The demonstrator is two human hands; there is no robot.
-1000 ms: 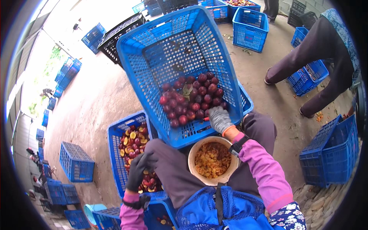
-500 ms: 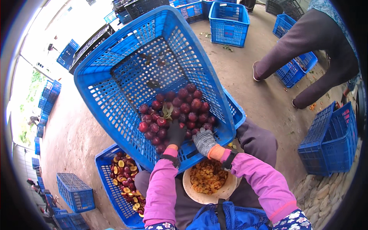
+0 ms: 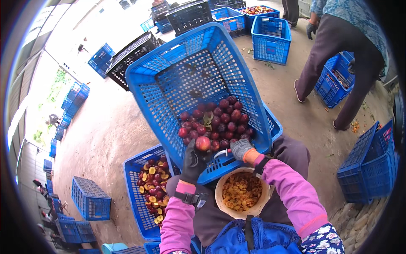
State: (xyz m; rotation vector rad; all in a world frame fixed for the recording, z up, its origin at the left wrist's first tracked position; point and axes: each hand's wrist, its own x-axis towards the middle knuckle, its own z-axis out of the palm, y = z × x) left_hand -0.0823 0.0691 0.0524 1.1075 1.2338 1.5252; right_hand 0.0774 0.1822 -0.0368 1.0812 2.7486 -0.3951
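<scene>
My left hand (image 3: 193,163), in a black glove, is closed around a red plum (image 3: 203,144) at the near side of a tilted blue crate (image 3: 263,127). Many dark red plums (image 3: 226,120) with a few green leaves lie in that crate's lower end. In my right hand (image 3: 242,149), gloved in grey, is a small curved metal tool (image 3: 220,153) pointing toward the plum; its exact kind is unclear. Between my legs sits a pale bowl (image 3: 218,197) holding orange-brown pits or pulp. To its left, another blue crate (image 3: 130,186) contains cut plum halves (image 3: 154,186).
Another person (image 3: 338,46) bends over a blue crate (image 3: 327,91) at the far right. Stacked blue crates (image 3: 366,165) stand at the right. Black crates (image 3: 189,17) and more blue ones (image 3: 271,42) are at the back. A lone blue crate (image 3: 91,199) rests on the left floor.
My left hand has come up out of the plum pile, back toward me, with one plum. The curved tool in my right hand now shows. The whole view has shifted.
</scene>
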